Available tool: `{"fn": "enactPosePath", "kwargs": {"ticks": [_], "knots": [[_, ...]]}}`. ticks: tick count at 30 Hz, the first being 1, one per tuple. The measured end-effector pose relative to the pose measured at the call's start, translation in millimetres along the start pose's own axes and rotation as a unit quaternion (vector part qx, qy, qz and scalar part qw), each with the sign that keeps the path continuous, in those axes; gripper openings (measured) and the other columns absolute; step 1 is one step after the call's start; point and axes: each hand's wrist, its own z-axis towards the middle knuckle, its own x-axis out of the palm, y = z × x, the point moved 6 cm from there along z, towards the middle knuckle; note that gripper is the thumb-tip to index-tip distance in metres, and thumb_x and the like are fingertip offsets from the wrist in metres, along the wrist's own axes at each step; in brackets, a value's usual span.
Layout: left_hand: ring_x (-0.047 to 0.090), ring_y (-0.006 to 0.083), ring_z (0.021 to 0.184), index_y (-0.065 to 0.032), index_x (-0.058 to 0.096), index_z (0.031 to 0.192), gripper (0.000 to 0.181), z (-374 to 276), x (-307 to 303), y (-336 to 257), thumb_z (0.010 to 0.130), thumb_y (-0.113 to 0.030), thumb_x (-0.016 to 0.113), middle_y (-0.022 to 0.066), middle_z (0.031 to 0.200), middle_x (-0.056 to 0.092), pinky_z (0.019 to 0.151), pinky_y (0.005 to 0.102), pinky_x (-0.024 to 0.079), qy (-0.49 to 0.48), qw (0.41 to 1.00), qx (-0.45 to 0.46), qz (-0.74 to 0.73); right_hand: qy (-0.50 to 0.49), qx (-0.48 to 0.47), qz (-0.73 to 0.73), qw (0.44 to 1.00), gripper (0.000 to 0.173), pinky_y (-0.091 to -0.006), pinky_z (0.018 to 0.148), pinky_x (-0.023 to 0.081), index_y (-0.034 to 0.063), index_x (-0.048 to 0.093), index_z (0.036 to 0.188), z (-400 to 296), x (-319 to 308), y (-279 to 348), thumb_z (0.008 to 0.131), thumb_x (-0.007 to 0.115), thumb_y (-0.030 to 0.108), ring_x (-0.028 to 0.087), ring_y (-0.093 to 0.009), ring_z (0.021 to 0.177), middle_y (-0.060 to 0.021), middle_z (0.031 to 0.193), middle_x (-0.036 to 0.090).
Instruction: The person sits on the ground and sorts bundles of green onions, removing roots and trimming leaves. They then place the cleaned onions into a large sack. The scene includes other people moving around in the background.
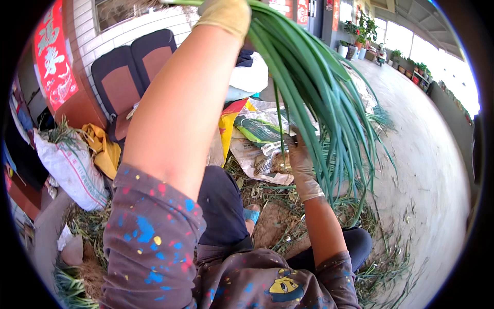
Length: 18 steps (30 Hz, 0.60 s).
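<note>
Raised at the top edge of the head view, my left hand point(227, 17) in a pale yellow glove is shut around a bunch of green onions point(308, 65). Their long leaves droop to the right and down, while the pale stalk ends point left, partly cut off by the picture's edge. Lower down, my right hand point(301, 166) in a thin soiled glove is close to the hanging leaves. Its fingertips are dark and partly covered, so I cannot tell if they hold anything. Beneath it lie printed sacks point(266, 154) and a green printed bag point(258, 129).
Leaf scraps point(285, 231) litter the ground around my feet. A white woven sack point(73, 170) stands at left near a yellow cloth point(100, 146). Behind are dark-and-brown seats point(119, 77). More green onions point(71, 286) lie at lower left. Concrete floor point(432, 174) stretches along the right.
</note>
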Motion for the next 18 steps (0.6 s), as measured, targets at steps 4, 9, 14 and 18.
{"fn": "enactPosePath", "kwargs": {"ticks": [4,9,14,18], "knots": [[0.055,0.0309,0.105,-0.0021,0.057,0.110,0.031,0.6,-2.5,0.9,0.083,-0.015,0.048,0.0226,0.112,0.058,0.092,0.0333,0.042,0.085,0.833,0.088,0.540,-0.046,-0.092,0.004,0.995,0.012,-0.0259,0.054,0.042,0.0038,0.062,0.091,-21.2,2.0,-16.6,0.089,0.056,0.014,0.053,-0.011,0.059,-0.0027,0.068,0.058],[0.059,0.0314,0.096,-0.0013,0.060,0.097,0.021,107.0,-56.6,50.8,0.082,-0.012,0.049,0.0201,0.101,0.062,0.088,0.0366,0.046,0.041,0.893,0.127,0.430,0.009,0.131,-0.049,0.990,0.016,-0.0327,0.068,0.048,0.0030,0.061,0.092,-76.6,2.0,-92.1,0.084,0.060,0.017,0.061,-0.022,0.072,-0.0114,0.075,0.062],[0.061,0.0286,0.087,-0.0036,0.059,0.088,0.023,156.9,-114.5,82.4,0.085,-0.022,0.046,0.0156,0.094,0.063,0.085,0.0375,0.047,-0.040,0.993,-0.106,0.040,0.232,0.170,-0.064,0.956,0.031,-0.0384,0.078,0.049,0.0106,0.064,0.101,-155.9,-37.3,-57.8,0.074,0.064,0.026,0.061,-0.029,0.091,-0.0117,0.095,0.064],[0.061,0.0280,0.081,-0.0043,0.059,0.086,0.023,129.8,-120.0,44.5,0.085,-0.023,0.046,0.0139,0.089,0.064,0.082,0.0377,0.049,-0.066,0.990,-0.124,0.000,0.231,0.199,-0.194,0.932,0.030,-0.0408,0.074,0.049,0.0123,0.065,0.097,-166.4,-68.0,-49.0,0.075,0.063,0.032,0.063,-0.030,0.085,-0.0127,0.089,0.065]]}}
